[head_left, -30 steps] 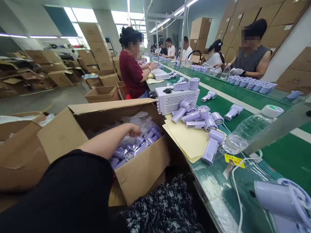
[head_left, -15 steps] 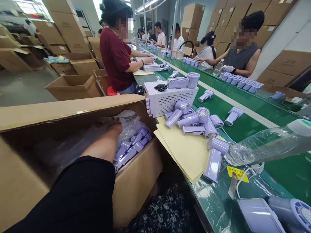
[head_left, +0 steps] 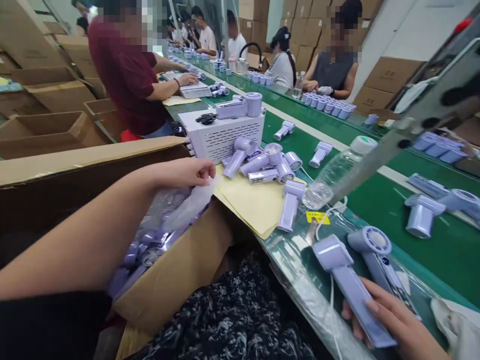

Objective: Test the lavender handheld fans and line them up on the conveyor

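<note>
My left hand (head_left: 200, 172) pinches the edge of a thin, cloudy plastic bag (head_left: 193, 205) over the rim of a cardboard box (head_left: 187, 255). Inside the box, partly under the plastic, lie several purple handheld fans (head_left: 152, 255). At the lower right, my right hand (head_left: 390, 312) has its fingers around the handle of a purple fan (head_left: 350, 285), just above the bench. Another fan (head_left: 375, 245) with a round grille lies right beside that hand. A single fan (head_left: 290, 205) rests at the edge of the yellow paper (head_left: 251, 200).
A pile of fans (head_left: 262, 162) lies by a white slotted box (head_left: 225, 135). A clear bottle (head_left: 333, 175) stands behind a slanted metal bar (head_left: 405, 135). More fans are on the green conveyor (head_left: 390, 200). A person in a maroon shirt (head_left: 120, 70) works at the left.
My left hand has risen from inside the box, pulling plastic up. My right hand has come into view, holding a fan. The view has turned to the right.
</note>
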Demonstrator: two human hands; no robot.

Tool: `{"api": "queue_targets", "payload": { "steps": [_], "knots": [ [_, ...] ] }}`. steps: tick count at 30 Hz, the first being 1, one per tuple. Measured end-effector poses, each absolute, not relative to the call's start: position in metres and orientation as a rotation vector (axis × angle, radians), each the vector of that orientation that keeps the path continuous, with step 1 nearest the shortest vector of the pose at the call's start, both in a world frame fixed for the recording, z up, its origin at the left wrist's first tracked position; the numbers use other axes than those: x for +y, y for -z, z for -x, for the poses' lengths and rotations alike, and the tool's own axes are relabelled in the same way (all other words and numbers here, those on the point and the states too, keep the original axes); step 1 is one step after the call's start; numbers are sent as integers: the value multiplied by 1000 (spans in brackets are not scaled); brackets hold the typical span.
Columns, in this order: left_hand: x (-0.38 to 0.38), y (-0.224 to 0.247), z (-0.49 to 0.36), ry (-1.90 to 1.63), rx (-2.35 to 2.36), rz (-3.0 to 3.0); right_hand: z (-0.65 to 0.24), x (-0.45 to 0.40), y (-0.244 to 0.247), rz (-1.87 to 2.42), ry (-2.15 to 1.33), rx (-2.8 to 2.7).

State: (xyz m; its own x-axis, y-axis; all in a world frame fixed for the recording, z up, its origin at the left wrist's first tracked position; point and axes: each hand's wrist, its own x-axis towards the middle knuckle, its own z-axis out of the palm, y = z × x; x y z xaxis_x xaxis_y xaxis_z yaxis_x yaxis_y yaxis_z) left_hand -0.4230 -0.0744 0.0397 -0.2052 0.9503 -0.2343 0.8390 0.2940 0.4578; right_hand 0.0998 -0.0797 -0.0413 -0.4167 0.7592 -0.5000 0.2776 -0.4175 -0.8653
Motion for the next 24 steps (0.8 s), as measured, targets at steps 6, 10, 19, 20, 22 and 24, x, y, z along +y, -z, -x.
{"api": "queue_targets", "payload": {
  "steps": [6, 10, 19, 20, 22, 24],
  "knots": [
    [-108, -23, 228, -978, 1640, -1848, -101, -84, 49, 1109, -1855, -1455],
    [-97, 23, 152, -952, 1414, -1668, -99, -89, 47, 1019, -1672, -1505],
    [-67, 53, 151, -1153, 1327, -1133, -84, -79, 30, 1257, -1054, -2180],
    [-67, 52, 153, -1171, 1332, -1146, -81, -81, 27, 1267, -1024, -2222],
    [-71, 49, 156, -1218, 1341, -1187, -75, -87, 24, 1317, -952, -2287],
    [-77, 42, 158, -1275, 1387, -1460, -67, -96, 22, 1398, -838, -2360]
  ]
}}
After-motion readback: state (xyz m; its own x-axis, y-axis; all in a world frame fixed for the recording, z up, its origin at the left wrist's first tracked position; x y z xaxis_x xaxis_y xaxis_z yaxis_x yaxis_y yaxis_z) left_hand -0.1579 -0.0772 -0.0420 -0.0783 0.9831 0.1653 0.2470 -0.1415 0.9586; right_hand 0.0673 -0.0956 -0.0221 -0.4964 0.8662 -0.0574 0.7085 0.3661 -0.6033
